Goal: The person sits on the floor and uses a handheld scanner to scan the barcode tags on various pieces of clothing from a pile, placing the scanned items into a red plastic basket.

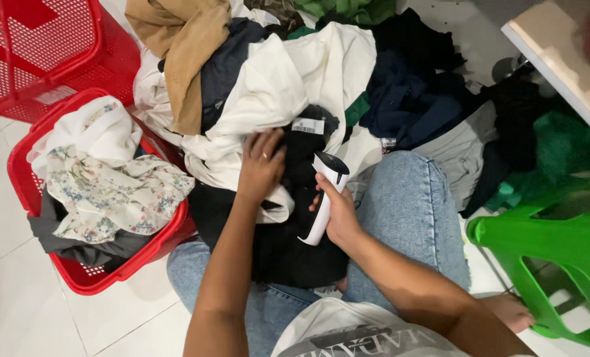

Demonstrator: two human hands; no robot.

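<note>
My left hand (260, 166) lies flat and spread on the black garment (288, 231) draped across my lap, fingers open, pressing the cloth down rather than gripping it. My right hand (338, 213) is wrapped shut around the handle of a white handheld scanner (326, 192), its dark head tipped up toward the white tag (308, 125) on the black cloth, just above my left fingertips.

Beyond my knees, the heap of clothes (321, 73) covers the floor: a white piece on top, a tan one at the back, navy and green ones to the right. A red basket (83, 281) sits at my left knee, touching the heap, holding a floral white garment (110, 192) over something grey. A second red basket (50, 53) stands behind it. A green plastic stool (559, 244) is at my right, near my bare foot, and a pale tabletop (559, 59) edges in at the upper right.

I judge the main risk is the tag. It sits on a loose fold, so if my flat hand slackens, the cloth could buckle and turn the tag away from the scanner. The white piece hangs right over the black one and might slide down to cover it. The floral garment is piled high above the basket rim and could spill.
</note>
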